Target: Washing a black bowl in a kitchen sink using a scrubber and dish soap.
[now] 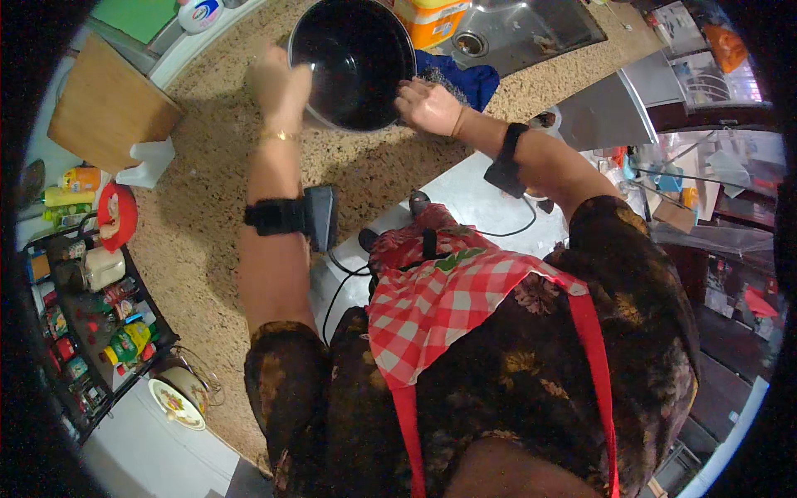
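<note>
A deep pot [352, 62] with a dark interior and a pale rim is tilted over the granite-patterned counter [367, 155], its opening towards me. My left hand [280, 84], blurred, is closed at the pot's left side. On the opposite side my right hand [429, 106] has its fingers curled at the pot's edge. The handles are hidden, if there are any. Beside my right hand lie a grey, mesh-like material [443, 84] and a dark blue cloth [476, 84]. I see nothing inside the pot except reflections.
A stainless steel sink [529, 28] and an orange container [429, 22] stand beyond the pot. To the left are a wooden board [112, 106], a red ring-shaped item [117, 215], a black rack [103, 317] of bottles and packets, and a floral lidded pot [177, 401].
</note>
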The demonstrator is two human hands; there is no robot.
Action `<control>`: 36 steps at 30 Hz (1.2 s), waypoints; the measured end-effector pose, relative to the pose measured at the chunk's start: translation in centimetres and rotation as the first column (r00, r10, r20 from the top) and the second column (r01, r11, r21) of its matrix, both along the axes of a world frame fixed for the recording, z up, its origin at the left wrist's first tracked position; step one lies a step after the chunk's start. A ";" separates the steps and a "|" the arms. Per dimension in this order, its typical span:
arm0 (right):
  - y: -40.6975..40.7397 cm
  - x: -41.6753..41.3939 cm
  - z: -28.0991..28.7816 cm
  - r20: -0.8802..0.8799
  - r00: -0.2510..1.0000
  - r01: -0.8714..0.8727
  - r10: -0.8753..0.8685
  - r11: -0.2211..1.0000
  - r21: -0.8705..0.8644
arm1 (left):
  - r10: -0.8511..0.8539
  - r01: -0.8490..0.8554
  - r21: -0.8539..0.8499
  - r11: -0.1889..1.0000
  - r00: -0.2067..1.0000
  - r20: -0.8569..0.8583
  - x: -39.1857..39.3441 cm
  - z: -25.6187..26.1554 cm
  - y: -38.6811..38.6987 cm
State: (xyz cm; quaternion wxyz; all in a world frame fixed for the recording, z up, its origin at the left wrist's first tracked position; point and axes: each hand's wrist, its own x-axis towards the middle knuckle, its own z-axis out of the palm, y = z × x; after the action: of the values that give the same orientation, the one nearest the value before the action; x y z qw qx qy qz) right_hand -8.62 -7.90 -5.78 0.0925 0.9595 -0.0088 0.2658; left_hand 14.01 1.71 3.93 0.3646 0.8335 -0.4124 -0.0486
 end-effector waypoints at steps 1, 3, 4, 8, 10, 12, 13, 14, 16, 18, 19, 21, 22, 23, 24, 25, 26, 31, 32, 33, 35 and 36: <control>0.6 0.0 0.3 -0.076 0.994 0.084 -0.080 0.995 0.050 | 0.002 -0.001 -0.031 1.000 1.000 0.016 -0.8 -0.3 0.4; 2.6 0.9 1.4 -0.071 0.994 0.096 -0.085 0.980 0.173 | 0.010 -0.003 -0.221 0.975 0.999 0.033 -2.7 -1.6 1.4; 3.8 1.4 1.8 -0.071 0.993 0.104 -0.089 0.967 0.234 | 0.073 -0.035 -0.360 0.932 0.993 0.092 -3.7 -2.3 1.5; 8.3 2.6 2.3 0.086 0.994 0.019 -0.065 0.889 0.457 | 0.227 -0.038 -0.564 0.825 0.936 0.269 -5.1 -2.7 1.9; 9.3 2.2 2.9 0.163 0.985 -0.041 -0.057 0.842 0.538 | 0.258 -0.165 -0.510 0.844 0.959 0.119 -5.3 -2.3 2.3; 7.7 1.0 1.6 0.056 0.998 -0.010 -0.016 0.896 0.444 | 0.254 -0.269 -0.418 0.868 0.963 -0.093 -5.4 -0.8 2.8; 6.3 0.3 0.8 0.001 1.000 0.001 -0.002 0.920 0.391 | 0.228 -0.257 -0.391 0.884 0.966 -0.121 -4.9 -0.8 3.0; 4.5 -0.4 0.4 -0.107 0.994 0.066 -0.033 0.944 0.324 | 0.196 -0.240 -0.366 0.899 0.969 -0.153 -4.3 -0.8 3.0; 0.8 -1.0 0.5 -0.292 0.946 0.163 -0.140 0.985 0.055 | 0.162 -0.186 -0.397 0.899 0.982 -0.094 -4.0 -1.3 2.9; -2.3 -0.3 1.4 -0.154 0.976 0.130 -0.154 0.979 -0.158 | 0.157 -0.084 -0.502 0.861 0.982 0.104 -4.1 -1.6 2.5; -2.9 0.0 1.7 -0.145 0.975 0.142 -0.171 0.972 -0.189 | 0.113 -0.054 -0.541 0.839 0.991 0.077 -3.9 -2.0 2.3; -2.7 0.2 1.7 -0.185 0.960 0.176 -0.208 0.968 -0.177 | 0.150 -0.102 -0.540 0.836 0.988 0.046 -4.0 -1.9 2.1; -1.5 0.2 1.2 -0.234 0.946 0.198 -0.225 0.971 -0.132 | 0.168 -0.126 -0.539 0.833 0.985 0.030 -4.1 -1.9 2.0; -0.2 0.2 0.6 -0.283 0.929 0.221 -0.237 0.971 -0.087 | 0.188 -0.130 -0.533 0.836 0.981 0.056 -4.2 -1.9 1.9; 1.4 0.2 0.5 -0.260 0.939 0.227 -0.223 0.974 -0.015 | 0.212 -0.137 -0.525 0.840 0.973 0.086 -4.1 -2.0 1.9; 3.0 0.4 0.4 -0.251 0.951 0.219 -0.180 0.966 0.137 | 0.235 -0.143 -0.517 0.844 0.965 0.115 -4.1 -2.0 2.0; 4.1 0.5 0.5 -0.236 0.961 0.208 -0.142 0.936 0.285 | 0.199 -0.127 -0.511 0.850 0.976 0.090 -4.2 -1.8 2.1; -0.6 0.2 1.5 -0.227 0.945 0.223 -0.237 0.971 -0.088 | 0.141 -0.065 -0.507 0.860 0.984 0.113 -3.9 -1.7 2.4; -0.8 0.1 2.1 -0.202 0.948 0.230 -0.245 0.968 -0.097 | 0.139 -0.042 -0.525 0.850 0.979 0.148 -4.0 -1.9 2.1; -0.4 0.0 1.8 -0.230 0.935 0.261 -0.269 0.963 -0.063 | 0.139 -0.019 -0.543 0.839 0.973 0.182 -4.0 -2.2 1.8; 1.8 0.2 0.8 -0.286 0.908 0.320 -0.305 0.948 0.005 | 0.141 -0.002 -0.558 0.830 0.968 0.207 -4.0 -2.7 1.4; 3.4 0.3 1.1 -0.331 0.889 0.370 -0.318 0.923 0.107 | 0.142 -0.012 -0.556 0.831 0.971 0.192 -4.0 -3.0 1.4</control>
State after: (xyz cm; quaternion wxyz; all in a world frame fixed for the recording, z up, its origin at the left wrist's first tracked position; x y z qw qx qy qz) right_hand -8.32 -4.50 -4.71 0.0578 0.9765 -0.1868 0.0910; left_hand 9.98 3.12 0.97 0.5416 0.7091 -0.4132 0.1817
